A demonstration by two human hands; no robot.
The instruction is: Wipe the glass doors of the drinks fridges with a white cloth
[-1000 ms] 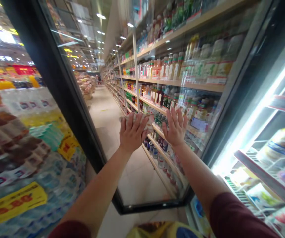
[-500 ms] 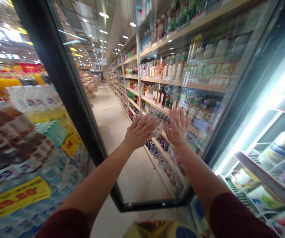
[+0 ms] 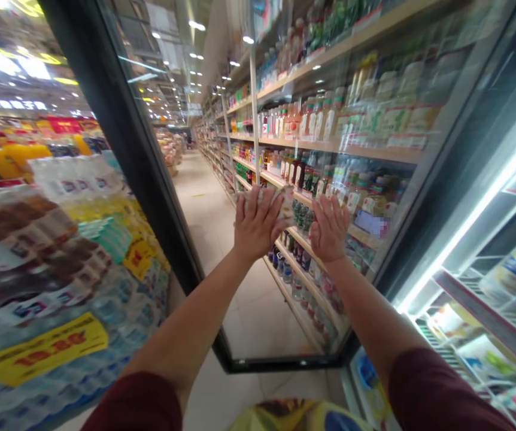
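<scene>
An open glass cooler door (image 3: 375, 197) with a black frame stands in front of me. My left hand (image 3: 254, 224) presses a crumpled pale cloth (image 3: 285, 200) flat against the inside of the glass, fingers spread over it. Just to its right, my right hand (image 3: 328, 228) lies flat on the pane with fingers stretched out and nothing in it. Both forearms reach forward from dark red sleeves.
The lit cooler shelves (image 3: 486, 287) with packaged goods are at the right. Through the glass I see a long aisle (image 3: 204, 197) and shelves of bottles (image 3: 312, 131). Stacked bottled-water packs with yellow price signs (image 3: 42, 353) stand at the left. A yellow bag (image 3: 298, 416) sits below me.
My left hand with the cloth has slid up and to the right over the glass. My right hand has stayed flat on the pane, shifting slightly. The view has drifted rightward.
</scene>
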